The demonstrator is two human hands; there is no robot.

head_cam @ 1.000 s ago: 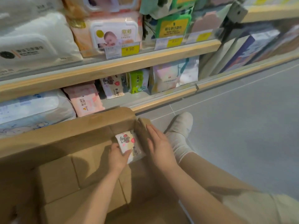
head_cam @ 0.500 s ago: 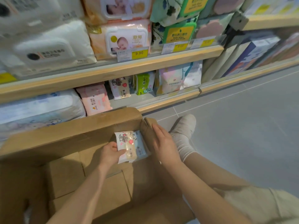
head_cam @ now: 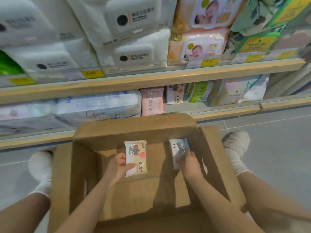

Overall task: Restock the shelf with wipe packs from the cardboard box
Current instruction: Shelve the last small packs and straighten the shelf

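An open cardboard box [head_cam: 84, 165] stands on the floor between my legs, in front of the shelf [head_cam: 151, 81]. My left hand [head_cam: 117, 167] grips a white and cream wipe pack [head_cam: 136, 158] with a bear and a red heart, held upright inside the box. My right hand [head_cam: 190, 165] grips a second small pack [head_cam: 178, 148], bluish with a bear print, near the box's right wall. A matching bear pack [head_cam: 175, 96] stands on the bottom shelf beside a pink pack [head_cam: 152, 101].
Large white wipe packs [head_cam: 134, 52] and baby-print packs [head_cam: 200, 46] fill the upper shelf behind price tags [head_cam: 208, 61]. A green pack [head_cam: 198, 93] and bulky packs sit on the bottom shelf. My socked feet [head_cam: 235, 145] flank the box on grey floor.
The view has swung left and centred on the box. My right hand left the box's right flap and took hold of a second pack; the left hand kept its pack.
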